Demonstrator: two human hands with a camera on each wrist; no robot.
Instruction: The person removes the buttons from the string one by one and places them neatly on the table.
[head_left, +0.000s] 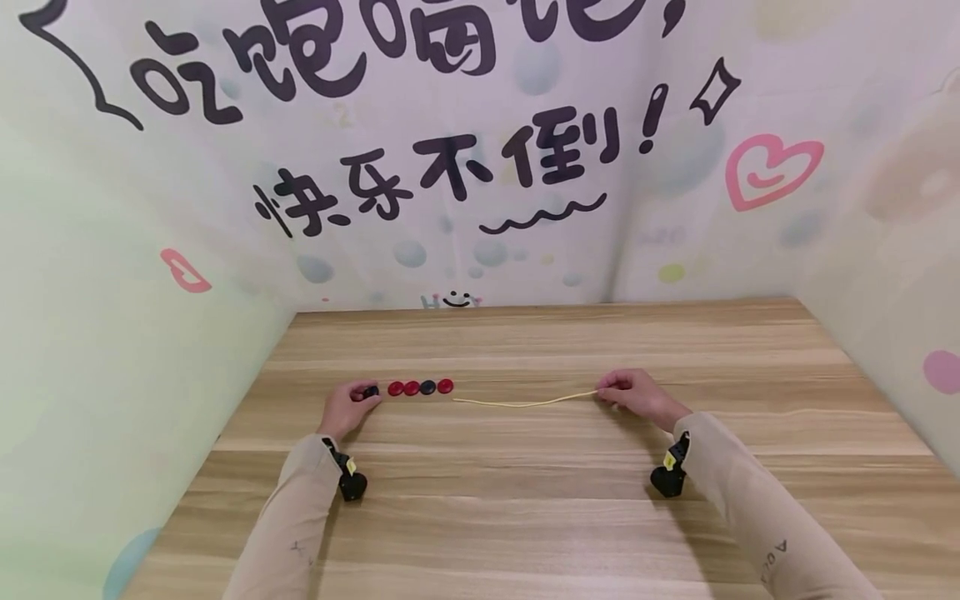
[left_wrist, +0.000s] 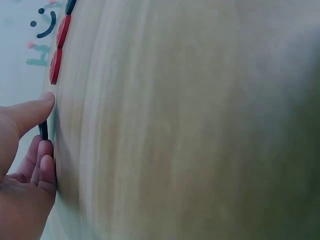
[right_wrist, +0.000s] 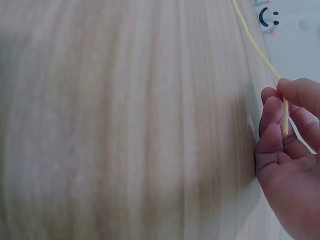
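Your right hand (head_left: 636,393) pinches the yellow string (head_left: 525,403), lying left-right across frame centre; left hand (head_left: 347,406) fingers pinch a black button (head_left: 371,391).

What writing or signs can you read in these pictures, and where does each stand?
"吃饱喵饱" wall banner, top line; cut off, last characters uncertain.
"快乐不倒!" banner, second line.
Small lettering by the smiley face at the banner's foot: too blurred.
"AOL" or similar on the right sleeve: unclear.
Buttons and string: none.

Head view overlooks table (head_left: 525,467); blurry wrist views apparently skim it.
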